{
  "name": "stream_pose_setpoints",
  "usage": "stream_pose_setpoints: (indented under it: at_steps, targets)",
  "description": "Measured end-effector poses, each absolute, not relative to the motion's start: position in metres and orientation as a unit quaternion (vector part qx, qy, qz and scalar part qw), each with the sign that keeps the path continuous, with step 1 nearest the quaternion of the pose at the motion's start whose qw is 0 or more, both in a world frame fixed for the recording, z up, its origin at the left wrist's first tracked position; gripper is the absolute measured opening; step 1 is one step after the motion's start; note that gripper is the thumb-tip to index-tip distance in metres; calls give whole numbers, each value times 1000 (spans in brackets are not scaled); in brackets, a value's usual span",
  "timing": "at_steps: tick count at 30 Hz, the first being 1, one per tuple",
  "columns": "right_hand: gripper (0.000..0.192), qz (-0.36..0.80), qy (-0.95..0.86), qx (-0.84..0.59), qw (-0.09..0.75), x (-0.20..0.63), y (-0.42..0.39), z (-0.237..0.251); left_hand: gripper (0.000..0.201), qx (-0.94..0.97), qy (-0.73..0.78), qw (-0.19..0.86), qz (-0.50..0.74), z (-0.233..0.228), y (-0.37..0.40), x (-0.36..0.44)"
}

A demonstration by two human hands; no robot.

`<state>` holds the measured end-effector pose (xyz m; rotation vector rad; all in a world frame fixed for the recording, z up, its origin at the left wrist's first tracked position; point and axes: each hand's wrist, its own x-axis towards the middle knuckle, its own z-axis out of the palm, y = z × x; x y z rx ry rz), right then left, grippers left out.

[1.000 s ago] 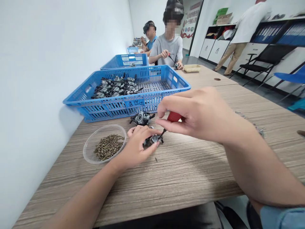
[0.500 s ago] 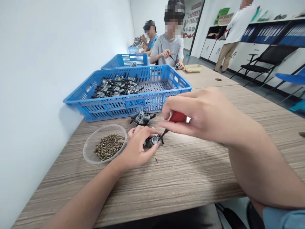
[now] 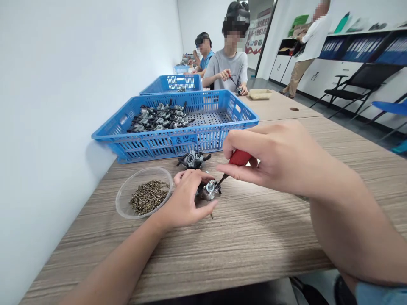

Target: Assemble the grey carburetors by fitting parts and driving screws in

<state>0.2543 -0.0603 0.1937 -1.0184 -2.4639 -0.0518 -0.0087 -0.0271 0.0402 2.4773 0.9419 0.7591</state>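
Observation:
My right hand (image 3: pixel 270 156) is closed round the red handle of a screwdriver (image 3: pixel 240 157). Its dark shaft slants down to the left, and the tip meets a small metal carburetor (image 3: pixel 210 190) on the table. My left hand (image 3: pixel 186 195) steadies that carburetor from the left, fingers curled over its far side and thumb stretched out in front; part of the body is hidden under the palm. Just behind it lies a second carburetor (image 3: pixel 193 159). One loose screw (image 3: pixel 212 216) rests near my left thumb. A clear round bowl (image 3: pixel 119 199) left of the hand holds many brass-coloured screws (image 3: pixel 149 197).
A blue crate (image 3: pixel 143 148) with several carburetors (image 3: pixel 159 116) stands behind, with another blue crate (image 3: pixel 171 80) farther back. Across the table a person in grey (image 3: pixel 229 63) works with a screwdriver beside a shallow tray (image 3: pixel 260 94). A white wall (image 3: pixel 47 84) borders the left side.
The left thumb and fingers have lifted and spread off the carburetor's top, so more of it shows. The screwdriver stays at it. The whole view has shifted slightly.

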Motion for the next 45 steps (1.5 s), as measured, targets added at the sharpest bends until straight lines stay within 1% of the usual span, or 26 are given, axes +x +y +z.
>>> stream_pose_setpoints:
  at_steps: [1, 3, 6, 8, 9, 11, 14, 16, 19, 22, 24, 27, 29, 33, 35, 37, 38, 41, 42, 43, 45]
  targets:
    - [24, -27, -891, -384, 240, 255, -60, 193, 58, 881, 336, 191, 271, 39, -27, -9]
    - [20, -7, -891, -381, 246, 258, -62, 193, 63, 877, 345, 194, 273, 36, -26, -8]
    - [20, 68, -911, -333, 233, 265, -65, 197, 59, 871, 355, 200, 274, 32, -24, -7]
    - [18, 96, -919, -310, 222, 266, -66, 200, 58, 870, 354, 202, 277, 30, -24, -6]
    - [14, 93, -921, -307, 221, 266, -65, 201, 58, 869, 354, 202, 280, 30, -23, -6]
    - [6, 51, -918, -324, 221, 261, -64, 200, 59, 867, 356, 199, 285, 29, -23, -6]
    - [17, -44, -896, -379, 228, 256, -63, 196, 61, 867, 359, 196, 285, 29, -24, -5]
    - [21, -64, -884, -399, 233, 256, -64, 195, 60, 867, 362, 195, 283, 29, -24, -5]
    - [20, 7, -902, -370, 221, 261, -67, 197, 60, 867, 362, 200, 277, 30, -24, -5]
    - [13, 86, -924, -318, 193, 264, -68, 201, 61, 868, 352, 213, 278, 30, -24, -5]
    - [9, 66, -925, -322, 189, 262, -67, 201, 61, 867, 348, 218, 281, 30, -24, -5]
    - [20, -37, -899, -381, 214, 257, -65, 198, 63, 866, 353, 218, 279, 31, -25, -5]
    - [21, -57, -885, -403, 225, 256, -64, 196, 64, 865, 358, 219, 276, 30, -25, -5]
    - [28, 51, -905, -374, 198, 264, -67, 197, 63, 867, 352, 227, 272, 29, -24, -6]
    - [20, 82, -912, -355, 188, 267, -69, 198, 61, 868, 348, 229, 269, 29, -23, -6]
    - [11, 61, -916, -349, 189, 265, -69, 198, 59, 869, 346, 228, 270, 29, -23, -7]
    - [11, 31, -914, -356, 195, 262, -69, 198, 59, 870, 344, 225, 273, 29, -23, -7]
    - [26, -80, -886, -404, 213, 253, -67, 193, 59, 870, 343, 221, 276, 29, -24, -7]
    - [27, -108, -873, -422, 217, 251, -67, 193, 59, 870, 345, 222, 275, 30, -25, -7]
    - [26, -122, -865, -435, 218, 251, -66, 192, 59, 869, 347, 224, 273, 30, -25, -7]
    - [26, -94, -876, -424, 211, 252, -66, 193, 59, 869, 349, 225, 271, 30, -25, -7]
